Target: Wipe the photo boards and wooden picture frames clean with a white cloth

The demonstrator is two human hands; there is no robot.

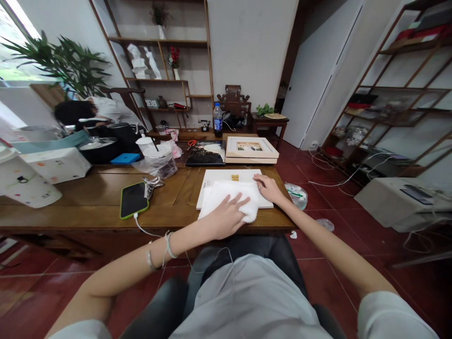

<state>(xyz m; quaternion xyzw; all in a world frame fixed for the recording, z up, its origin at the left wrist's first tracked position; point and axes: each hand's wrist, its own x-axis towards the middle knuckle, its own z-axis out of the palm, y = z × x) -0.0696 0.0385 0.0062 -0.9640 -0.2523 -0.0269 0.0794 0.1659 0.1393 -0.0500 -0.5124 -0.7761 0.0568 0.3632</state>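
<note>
A white folded cloth (226,195) lies on a white flat board (221,176) near the front edge of a wooden table (88,202). My left hand (226,219) rests flat on the near part of the cloth, fingers spread. My right hand (269,188) lies on the board's right side, fingers stretched out and touching the cloth's far right corner. A small yellow-brown mark (235,177) shows on the board beyond the cloth.
A green-cased phone (133,200) on a cable lies left of the board. Behind are framed pictures (251,149), a dark book (206,153), a lidded cup in a plastic bag (155,157) and a bottle (218,121). Another person (92,113) sits at far left. Shelves stand on the right.
</note>
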